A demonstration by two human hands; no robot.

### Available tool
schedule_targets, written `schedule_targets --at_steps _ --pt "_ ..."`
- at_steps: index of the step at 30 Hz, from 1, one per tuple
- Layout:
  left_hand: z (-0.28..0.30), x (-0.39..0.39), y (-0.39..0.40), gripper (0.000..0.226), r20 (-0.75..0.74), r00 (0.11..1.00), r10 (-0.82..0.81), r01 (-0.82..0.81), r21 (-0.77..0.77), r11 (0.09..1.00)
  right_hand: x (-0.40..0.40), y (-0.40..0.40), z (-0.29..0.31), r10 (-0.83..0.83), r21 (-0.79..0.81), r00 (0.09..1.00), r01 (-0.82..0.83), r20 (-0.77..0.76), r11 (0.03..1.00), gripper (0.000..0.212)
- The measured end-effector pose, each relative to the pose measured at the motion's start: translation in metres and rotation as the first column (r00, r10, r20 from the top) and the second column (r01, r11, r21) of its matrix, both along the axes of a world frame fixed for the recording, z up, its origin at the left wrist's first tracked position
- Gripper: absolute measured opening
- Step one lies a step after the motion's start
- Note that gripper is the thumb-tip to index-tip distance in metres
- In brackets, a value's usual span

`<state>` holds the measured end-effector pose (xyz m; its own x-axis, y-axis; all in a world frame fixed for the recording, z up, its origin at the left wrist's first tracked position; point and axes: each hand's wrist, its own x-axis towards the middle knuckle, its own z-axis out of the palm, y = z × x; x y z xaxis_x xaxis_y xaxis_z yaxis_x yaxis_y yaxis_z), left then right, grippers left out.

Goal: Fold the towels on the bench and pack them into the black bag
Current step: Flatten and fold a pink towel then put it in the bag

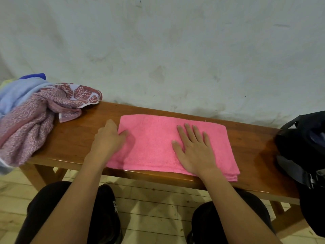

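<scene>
Pink towel [154, 143]: lay folded into a flat rectangle on the bench [79, 131], its near edge overhanging slightly, ready for another fold.
Right hand [195, 148]: rested flat with fingers spread on the towel's right half, apparently pinning and smoothing the layers.
Left hand [109, 138]: fingers curled at the towel's left edge, seemingly pinching it to lift it over.
Unfolded towels [33, 110]: heaped at the bench's left end, awaiting their turn.
Black bag [306, 152]: stood at the right end, within reach for packing.
</scene>
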<state>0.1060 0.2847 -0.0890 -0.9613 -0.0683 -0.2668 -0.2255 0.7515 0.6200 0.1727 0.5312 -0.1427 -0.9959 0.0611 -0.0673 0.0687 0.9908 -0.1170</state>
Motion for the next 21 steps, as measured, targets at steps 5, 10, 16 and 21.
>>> schedule_targets --at_steps 5,10,16,21 --pt "0.012 -0.002 -0.001 0.061 0.001 1.0 -0.012 0.011 0.316 0.949 -0.001 -0.014 0.0 0.016 -0.011 1.0 -0.016 -0.008 1.0 0.076" --pt "0.019 0.0 -0.002 0.053 0.111 0.991 0.078 -0.126 0.531 0.838 -0.003 -0.028 -0.001 0.028 -0.015 0.999 -0.028 -0.023 0.999 0.067" --pt "0.032 0.015 0.021 0.059 0.067 0.998 -0.02 -0.035 0.726 0.687 -0.008 -0.055 0.0 0.025 -0.08 0.999 -0.028 -0.046 0.996 0.069" --pt "0.03 0.022 0.049 0.069 0.019 0.992 -0.123 0.066 0.762 0.644 -0.008 -0.066 0.008 -0.143 -0.501 0.968 0.022 -0.205 0.865 0.061"
